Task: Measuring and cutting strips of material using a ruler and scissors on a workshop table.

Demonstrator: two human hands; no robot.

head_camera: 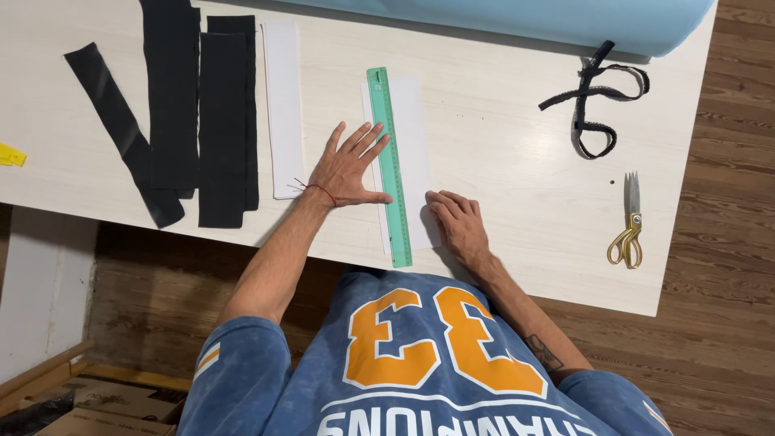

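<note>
While the near edge of the white table (500, 274) runs just in front of the person's body, both hands rest close behind it. The left hand (349, 168) lies flat with fingers spread, its thumb and fingertips pressing on the left side of a green ruler (388, 161); it clasps nothing. The right hand (457, 222) rests palm down with fingers loosely curled on the lower right part of a white paper strip (410, 153), pressing it down rather than gripping it. The ruler lies on that strip with its long axis running from the near table edge away toward the far side, leaning slightly left as it goes; its near end reaches almost to the table edge, between the two hands. The strip follows the same line, showing mostly to the right of the ruler.

Right of the hands the tabletop is bare as far as gold-handled scissors (630, 226), whose blades point away, near the right edge. Left of the left hand lies another white strip (282, 105), then black fabric strips (198, 113). Farther off, black lace trim (597, 101) lies looped at the right, and a light blue fabric roll (517, 20) spans the far edge.
</note>
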